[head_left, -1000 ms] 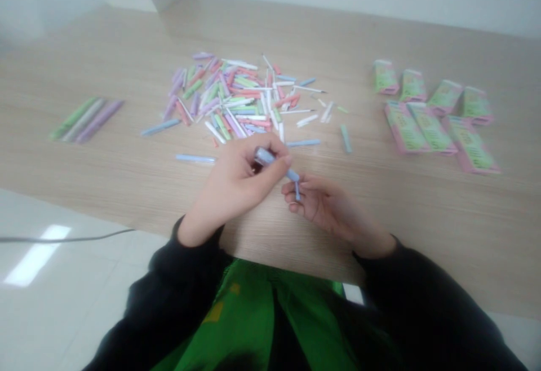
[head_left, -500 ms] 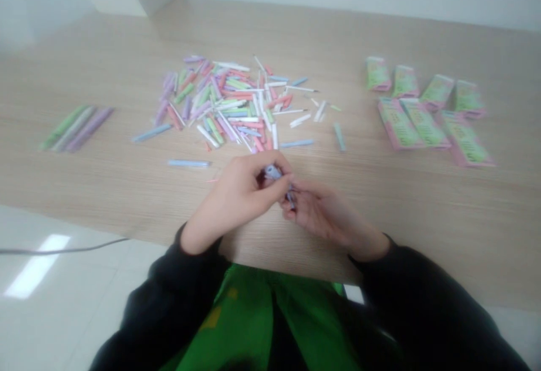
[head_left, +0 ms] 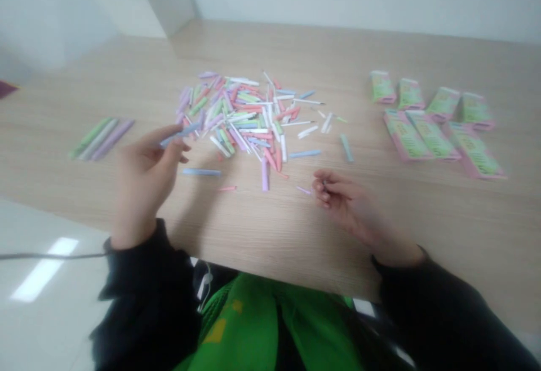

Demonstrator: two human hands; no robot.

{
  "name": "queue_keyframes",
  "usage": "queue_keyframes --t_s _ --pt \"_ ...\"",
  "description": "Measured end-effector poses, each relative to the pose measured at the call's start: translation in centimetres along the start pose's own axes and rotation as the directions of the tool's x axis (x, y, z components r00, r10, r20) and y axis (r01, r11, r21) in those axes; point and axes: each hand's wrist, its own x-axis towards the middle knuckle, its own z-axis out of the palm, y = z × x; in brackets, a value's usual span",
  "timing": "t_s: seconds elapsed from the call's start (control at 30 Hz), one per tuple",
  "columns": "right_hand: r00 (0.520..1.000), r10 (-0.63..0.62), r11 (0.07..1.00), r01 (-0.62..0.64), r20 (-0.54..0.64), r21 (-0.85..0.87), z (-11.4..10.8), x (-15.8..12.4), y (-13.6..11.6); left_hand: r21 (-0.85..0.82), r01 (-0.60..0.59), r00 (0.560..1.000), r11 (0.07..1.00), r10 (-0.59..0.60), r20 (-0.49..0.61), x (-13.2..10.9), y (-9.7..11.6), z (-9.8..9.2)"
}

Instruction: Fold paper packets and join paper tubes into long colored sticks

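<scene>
At the left, my left hand [head_left: 147, 173] pinches a blue pen piece [head_left: 190, 130] between thumb and fingers, beside the edge of a mixed pile of pastel pen parts [head_left: 240, 114]. My right hand [head_left: 338, 193] is closed over the table right of centre, around something small and dark that I cannot make out. Between the hands lie a purple piece [head_left: 265, 175], a thin pink piece [head_left: 228, 188] and a small purple sliver [head_left: 303, 190]. Another blue piece [head_left: 202, 172] rests just right of my left hand.
Three long pens [head_left: 102, 138], green, white and purple, lie together at the left. Several pink and green boxes [head_left: 409, 137] stand or lie at the right. A white box [head_left: 147, 13] is at the back left. The table's front edge runs below my hands.
My hands have moved apart. The left went left toward the pile's edge with a blue piece, the right shifted right. A purple piece and a small purple sliver now show on the table between them.
</scene>
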Motion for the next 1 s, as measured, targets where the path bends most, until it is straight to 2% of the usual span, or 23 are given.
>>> queue_keyframes --t_s 0.03,0.07,0.1,0.13,0.2,0.23,0.27,0.37,0.53,0.67,0.8,1.0 --pt "0.995 -0.098 0.984 0.093 -0.028 -0.149 -0.5 0.5 0.1 0.115 0.054 0.999 0.992 -0.054 -0.006 0.4 -1.2 -0.6" --pt "0.976 -0.215 0.924 0.191 -0.035 -0.331 -1.0 1.1 0.2 0.23 0.102 0.995 0.968 -0.1 -0.022 0.8 -2.4 -1.2" --pt "0.942 -0.335 0.801 0.284 -0.003 -0.527 -1.5 1.9 0.4 0.337 0.139 0.99 0.931 -0.142 -0.017 1.0 -3.4 -1.7" --pt "0.898 -0.435 0.625 0.355 0.067 -0.695 -2.0 2.8 0.7 0.394 0.166 0.986 0.904 -0.158 -0.052 1.3 -4.2 -2.1" --pt "0.827 -0.51 0.284 0.422 0.237 -0.861 -2.9 4.7 1.1 0.477 0.206 0.978 0.855 -0.197 -0.07 1.6 -5.5 -2.6" --pt "0.81 -0.508 0.189 0.437 0.293 -0.88 -3.2 5.5 1.3 0.497 0.217 0.975 0.84 -0.21 -0.072 1.7 -5.9 -2.7" --pt "0.803 -0.496 0.137 0.448 0.331 -0.883 -3.4 6.1 1.5 0.514 0.224 0.972 0.828 -0.225 -0.062 1.8 -6.2 -2.7" --pt "0.796 -0.479 0.087 0.463 0.371 -0.882 -3.7 6.9 1.8 0.543 0.212 0.967 0.813 -0.256 0.006 1.9 -7.1 -2.4" --pt "0.801 -0.474 0.022 0.427 0.366 -0.904 -3.9 6.0 2.3 0.618 0.108 0.962 0.779 -0.239 0.133 1.7 -8.5 -1.6" --pt "0.801 -0.467 -0.005 0.42 0.374 -0.907 -4.0 5.8 2.4 0.697 0.055 0.962 0.715 -0.224 0.154 1.5 -9.1 -0.7" --pt "0.795 -0.445 -0.033 0.445 0.412 -0.895 -4.1 6.1 2.2 0.743 0.056 0.959 0.666 -0.244 0.146 0.5 -8.8 0.2" --pt "0.777 -0.429 -0.04 0.493 0.461 -0.869 -4.2 6.1 2.2 0.77 0.029 0.968 0.638 -0.211 0.139 -0.8 -8.2 0.8"
